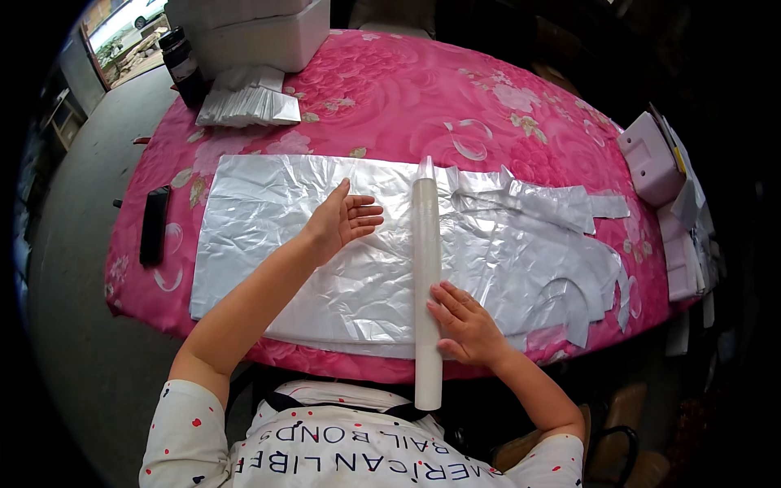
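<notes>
A flat stack of thin, shiny silver-white plastic sheets point(268, 236) lies across the table, its right end cut into curves and narrow strips. On top, running from far to near, is a long whitish roll point(427, 260) with clear film sticking out at its far tip. The roll's near end reaches past the table edge toward my shirt. My right hand point(468, 325) rests against the roll's right side, fingers stretched out and not wrapped round it. Left of the roll, my left hand point(346, 221) is held over the sheets, palm turned to the right, fingers apart and holding nothing.
A pink flowered cloth point(390, 89) covers the table. At the left lies a black phone point(154, 226). Small silvery packets point(248, 102), a dark lidded bottle point(184, 69) and a white foam box point(285, 39) stand far left. Pale boxes point(651, 159) sit along the right edge.
</notes>
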Demonstrator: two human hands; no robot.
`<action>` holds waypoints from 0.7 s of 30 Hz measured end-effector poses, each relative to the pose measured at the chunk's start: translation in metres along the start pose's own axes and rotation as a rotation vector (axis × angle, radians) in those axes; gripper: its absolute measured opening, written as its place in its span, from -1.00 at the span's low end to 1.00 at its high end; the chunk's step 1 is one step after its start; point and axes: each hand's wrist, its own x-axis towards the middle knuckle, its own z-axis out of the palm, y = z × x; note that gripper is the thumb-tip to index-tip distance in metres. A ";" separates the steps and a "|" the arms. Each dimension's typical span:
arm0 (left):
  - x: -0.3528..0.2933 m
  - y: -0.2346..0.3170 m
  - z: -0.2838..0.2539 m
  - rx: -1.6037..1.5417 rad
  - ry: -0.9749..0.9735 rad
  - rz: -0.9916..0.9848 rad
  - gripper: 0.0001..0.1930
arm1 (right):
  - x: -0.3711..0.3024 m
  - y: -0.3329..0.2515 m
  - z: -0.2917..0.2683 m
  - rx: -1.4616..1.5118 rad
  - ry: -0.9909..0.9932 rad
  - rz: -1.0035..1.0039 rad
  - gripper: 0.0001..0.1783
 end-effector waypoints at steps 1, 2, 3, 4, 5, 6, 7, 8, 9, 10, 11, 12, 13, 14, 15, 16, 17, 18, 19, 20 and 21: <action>-0.014 0.003 -0.012 0.043 0.013 0.016 -0.30 | 0.003 -0.001 0.001 -0.036 -0.034 -0.023 -0.32; -0.026 0.006 -0.025 0.076 0.022 0.037 -0.30 | 0.011 -0.004 0.005 -0.042 -0.048 -0.047 -0.30; -0.038 0.009 -0.038 0.109 0.032 0.057 -0.30 | 0.025 -0.009 0.010 -0.049 -0.061 -0.072 -0.27; -0.052 0.013 -0.050 0.123 0.050 0.074 -0.30 | 0.042 -0.017 0.018 -0.047 -0.078 -0.102 -0.25; -0.066 0.018 -0.063 0.138 0.068 0.091 -0.31 | 0.064 -0.030 0.025 -0.057 -0.144 -0.135 -0.21; -0.076 0.021 -0.076 0.132 0.065 0.109 -0.31 | 0.087 -0.045 0.036 -0.094 -0.122 -0.194 -0.23; -0.089 0.023 -0.088 0.138 0.084 0.124 -0.30 | 0.109 -0.066 0.048 -0.019 -0.096 -0.224 -0.25; -0.104 0.027 -0.097 0.136 0.115 0.133 -0.30 | 0.131 -0.086 0.059 0.112 -0.057 -0.305 -0.28; -0.119 0.031 -0.103 0.135 0.147 0.146 -0.30 | 0.148 -0.107 0.069 0.371 -0.033 -0.371 -0.33; -0.133 0.033 -0.110 0.157 0.160 0.161 -0.30 | 0.161 -0.126 0.070 0.601 -0.045 -0.407 -0.39; -0.148 0.033 -0.118 0.177 0.182 0.175 -0.31 | 0.171 -0.141 0.068 0.838 -0.065 -0.441 -0.44; -0.163 0.032 -0.126 0.197 0.203 0.188 -0.31 | 0.178 -0.147 0.064 0.801 -0.060 -0.489 -0.47; -0.182 0.027 -0.136 0.199 0.229 0.188 -0.32 | 0.182 -0.150 0.061 0.769 -0.065 -0.542 -0.50; -0.198 0.022 -0.143 0.203 0.249 0.186 -0.32 | 0.186 -0.148 0.057 0.734 -0.062 -0.590 -0.52; -0.215 0.017 -0.150 0.206 0.268 0.184 -0.33 | 0.186 -0.142 0.052 0.609 0.013 -0.584 -0.58; -0.231 0.010 -0.156 0.202 0.283 0.170 -0.34 | 0.187 -0.130 0.054 0.479 0.078 -0.574 -0.62; -0.246 0.003 -0.163 0.207 0.303 0.162 -0.35 | 0.188 -0.115 0.055 0.393 0.108 -0.555 -0.60; -0.261 -0.006 -0.169 0.210 0.326 0.153 -0.35 | 0.187 -0.101 0.058 0.222 0.128 -0.513 -0.61; -0.274 -0.013 -0.171 0.216 0.353 0.141 -0.36 | 0.186 -0.085 0.065 0.055 0.091 -0.526 -0.56; -0.282 -0.021 -0.174 0.210 0.386 0.139 -0.36 | 0.186 -0.075 0.068 -0.021 0.005 -0.530 -0.53; -0.288 -0.029 -0.175 0.210 0.384 0.132 -0.37 | 0.189 -0.070 0.072 -0.099 -0.081 -0.535 -0.49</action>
